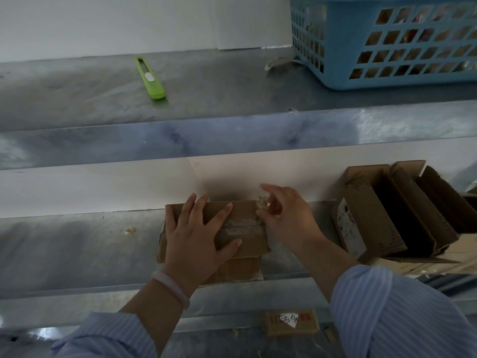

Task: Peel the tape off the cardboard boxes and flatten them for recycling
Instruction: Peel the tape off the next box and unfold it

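Note:
A small brown cardboard box [247, 241] lies on the middle metal shelf, with clear tape [240, 226] across its top. My left hand [196, 231] presses flat on the box's left half, fingers spread. At the box's far right corner, my right hand [286, 215] pinches a crumpled end of the clear tape, lifted off the cardboard.
Several opened cardboard boxes [397, 215] lean together at the right of the same shelf. A green utility knife [150, 78] lies on the upper shelf, with a blue plastic basket [387, 40] at its right. A small labelled box [291, 322] sits on the lowest shelf.

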A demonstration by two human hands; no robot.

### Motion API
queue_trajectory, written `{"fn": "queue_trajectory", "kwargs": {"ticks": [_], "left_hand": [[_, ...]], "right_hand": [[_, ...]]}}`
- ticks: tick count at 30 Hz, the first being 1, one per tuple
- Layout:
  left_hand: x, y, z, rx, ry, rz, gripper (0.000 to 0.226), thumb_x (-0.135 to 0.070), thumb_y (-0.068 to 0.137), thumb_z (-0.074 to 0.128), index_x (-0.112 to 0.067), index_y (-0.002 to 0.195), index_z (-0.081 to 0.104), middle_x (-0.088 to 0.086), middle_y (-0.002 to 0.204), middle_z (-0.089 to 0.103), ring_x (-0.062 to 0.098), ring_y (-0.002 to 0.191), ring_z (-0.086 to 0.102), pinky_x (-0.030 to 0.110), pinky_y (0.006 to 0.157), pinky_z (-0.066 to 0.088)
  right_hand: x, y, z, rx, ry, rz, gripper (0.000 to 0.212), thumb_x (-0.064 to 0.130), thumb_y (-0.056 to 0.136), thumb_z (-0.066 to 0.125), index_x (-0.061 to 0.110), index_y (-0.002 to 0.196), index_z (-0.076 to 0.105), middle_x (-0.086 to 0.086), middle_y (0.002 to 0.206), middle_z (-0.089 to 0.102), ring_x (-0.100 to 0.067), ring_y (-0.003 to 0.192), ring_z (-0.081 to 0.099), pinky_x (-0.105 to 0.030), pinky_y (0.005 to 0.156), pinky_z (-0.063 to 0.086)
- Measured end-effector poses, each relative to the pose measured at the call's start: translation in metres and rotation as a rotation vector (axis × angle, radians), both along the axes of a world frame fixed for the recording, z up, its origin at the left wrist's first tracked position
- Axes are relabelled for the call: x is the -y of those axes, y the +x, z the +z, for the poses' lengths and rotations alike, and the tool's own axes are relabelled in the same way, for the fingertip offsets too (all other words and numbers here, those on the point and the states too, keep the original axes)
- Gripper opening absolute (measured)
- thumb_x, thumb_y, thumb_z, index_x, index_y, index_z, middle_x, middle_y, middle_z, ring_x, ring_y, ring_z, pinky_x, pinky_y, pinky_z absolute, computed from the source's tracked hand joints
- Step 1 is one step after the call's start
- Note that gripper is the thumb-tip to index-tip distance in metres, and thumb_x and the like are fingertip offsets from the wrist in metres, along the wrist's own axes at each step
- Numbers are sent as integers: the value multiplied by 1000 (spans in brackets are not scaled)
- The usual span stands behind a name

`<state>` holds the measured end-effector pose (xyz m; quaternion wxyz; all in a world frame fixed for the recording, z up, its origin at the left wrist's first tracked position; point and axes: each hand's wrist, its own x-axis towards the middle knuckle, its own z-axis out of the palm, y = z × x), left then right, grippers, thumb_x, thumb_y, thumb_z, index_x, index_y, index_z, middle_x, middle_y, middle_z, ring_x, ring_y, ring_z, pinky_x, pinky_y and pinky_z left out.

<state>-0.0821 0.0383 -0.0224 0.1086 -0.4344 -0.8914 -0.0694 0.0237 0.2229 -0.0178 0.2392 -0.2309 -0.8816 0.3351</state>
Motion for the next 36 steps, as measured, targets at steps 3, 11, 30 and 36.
{"fn": "queue_trajectory", "kwargs": {"ticks": [3,11,30,36], "left_hand": [[-1,0,0,6,14,-6,69,-79,78,35,-43,135,47,12,142,45,35,136,35,66,109,17],[2,-1,-1,10,5,-14,69,-79,78,34,-44,137,44,12,143,44,34,137,33,66,109,17],[1,-5,-1,22,-14,-59,69,-79,79,34,-44,138,42,11,144,42,34,138,32,66,110,17],[0,-4,2,40,-20,-49,71,-80,79,29,-45,139,40,10,147,39,33,140,29,65,111,15]], "right_hand": [[2,-6,0,-32,-112,-58,14,17,83,73,20,97,74,8,110,52,-3,91,56,-14,88,46],[-5,-16,6,-245,-872,-242,6,4,82,72,9,83,71,-14,86,73,-21,78,71,-30,66,61],[-22,-5,-16,-222,-1042,-59,16,8,88,66,9,104,70,-11,101,72,-22,96,68,-35,89,54],[-26,-9,-1,-53,-1095,46,15,16,91,63,6,94,73,-10,91,74,-16,79,71,-26,75,57]]}}
